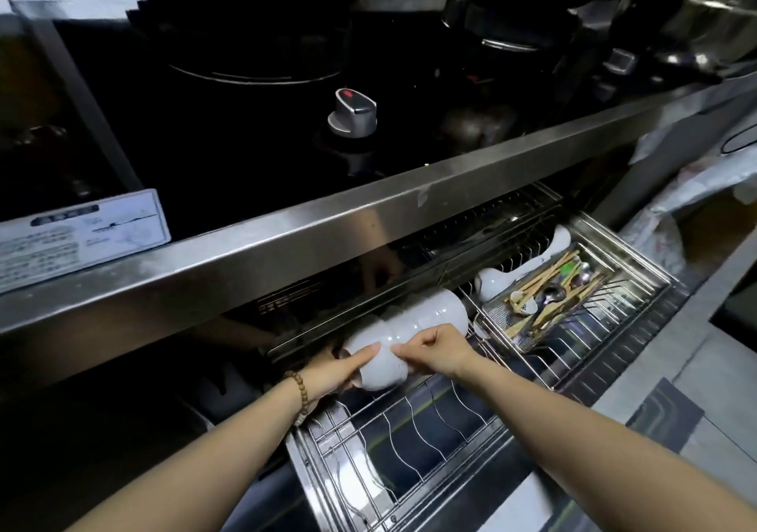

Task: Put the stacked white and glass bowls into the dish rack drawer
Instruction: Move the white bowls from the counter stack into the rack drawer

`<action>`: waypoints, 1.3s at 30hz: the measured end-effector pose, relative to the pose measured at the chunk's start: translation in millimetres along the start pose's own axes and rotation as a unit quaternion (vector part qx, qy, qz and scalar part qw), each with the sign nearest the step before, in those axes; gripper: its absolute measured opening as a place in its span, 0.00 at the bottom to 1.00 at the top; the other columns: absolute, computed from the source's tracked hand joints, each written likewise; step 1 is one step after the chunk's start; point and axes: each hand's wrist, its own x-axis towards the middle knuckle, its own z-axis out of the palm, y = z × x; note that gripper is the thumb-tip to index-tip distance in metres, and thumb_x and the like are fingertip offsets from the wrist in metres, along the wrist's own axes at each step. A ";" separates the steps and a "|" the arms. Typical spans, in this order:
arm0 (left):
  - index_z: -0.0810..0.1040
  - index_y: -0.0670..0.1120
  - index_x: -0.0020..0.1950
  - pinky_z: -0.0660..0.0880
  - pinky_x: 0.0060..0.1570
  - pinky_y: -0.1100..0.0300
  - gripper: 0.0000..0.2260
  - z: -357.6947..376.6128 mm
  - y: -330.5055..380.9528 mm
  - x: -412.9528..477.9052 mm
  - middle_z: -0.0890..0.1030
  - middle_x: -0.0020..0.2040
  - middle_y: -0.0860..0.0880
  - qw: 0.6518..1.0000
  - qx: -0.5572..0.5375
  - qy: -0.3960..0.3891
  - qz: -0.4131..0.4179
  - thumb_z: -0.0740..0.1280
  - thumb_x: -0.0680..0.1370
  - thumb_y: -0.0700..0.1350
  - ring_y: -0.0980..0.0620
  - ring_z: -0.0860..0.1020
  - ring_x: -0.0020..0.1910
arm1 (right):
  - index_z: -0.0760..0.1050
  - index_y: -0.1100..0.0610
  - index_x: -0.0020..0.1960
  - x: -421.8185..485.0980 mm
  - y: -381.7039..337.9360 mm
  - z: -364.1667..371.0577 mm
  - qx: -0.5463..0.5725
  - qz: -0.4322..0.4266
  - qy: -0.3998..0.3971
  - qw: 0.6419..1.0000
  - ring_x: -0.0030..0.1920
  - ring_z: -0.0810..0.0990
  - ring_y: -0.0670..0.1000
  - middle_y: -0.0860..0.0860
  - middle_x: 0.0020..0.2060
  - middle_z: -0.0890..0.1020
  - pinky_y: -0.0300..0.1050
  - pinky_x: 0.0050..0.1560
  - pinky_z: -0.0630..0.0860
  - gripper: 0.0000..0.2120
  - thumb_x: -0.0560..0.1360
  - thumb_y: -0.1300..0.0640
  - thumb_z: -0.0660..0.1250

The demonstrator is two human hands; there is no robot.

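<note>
Stacked bowls (413, 318) lie on their side at the far left of the pulled-out dish rack drawer (631, 257), held by both hands just under the steel counter edge (327, 220). The left hand (336, 374), a bead bracelet (300, 392) at its wrist, cups the near end, thumb laid straight along the wall and fingers hidden beneath. The right hand (440, 351) has its fingers curled, pinching the stack about its middle. Glazed and glass walls are likely slick, stiff and breakable, and several together probably weigh enough to want both hands. A hold at the rims or under the end bowl looks safest, since nested bowls can slide apart. Wire prongs (418, 421) give uneven footing. To the right sits a cutlery tray (545, 298); beyond the edge, a stove knob (352, 113) stands on a dark cooktop (229, 142).
</note>
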 end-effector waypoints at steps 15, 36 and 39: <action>0.54 0.46 0.76 0.67 0.57 0.64 0.42 14.3 -11.0 27.0 0.70 0.71 0.45 0.997 0.018 0.057 0.039 0.69 0.70 0.62 0.48 0.71 0.67 | 0.76 0.58 0.28 17.5 24.6 1.4 0.046 0.065 0.041 0.996 0.38 0.79 0.57 0.58 0.29 0.81 0.53 0.46 0.78 0.13 0.66 0.57 0.77; 0.67 0.43 0.69 0.75 0.53 0.62 0.28 -5.5 57.6 -89.2 0.76 0.63 0.47 0.984 0.012 0.047 0.173 0.69 0.74 0.53 0.49 0.78 0.55 | 0.73 0.58 0.64 -100.8 -62.1 -48.9 -0.131 -0.090 0.060 0.985 0.56 0.76 0.47 0.51 0.56 0.78 0.39 0.57 0.72 0.19 0.75 0.53 0.68; 0.68 0.46 0.69 0.73 0.56 0.60 0.26 -11.9 83.3 -129.8 0.77 0.62 0.49 0.971 0.029 0.035 0.237 0.68 0.74 0.54 0.53 0.76 0.59 | 0.72 0.54 0.66 -144.0 -87.9 -61.0 -0.143 -0.163 0.109 0.970 0.61 0.75 0.46 0.49 0.61 0.77 0.39 0.62 0.70 0.22 0.74 0.49 0.69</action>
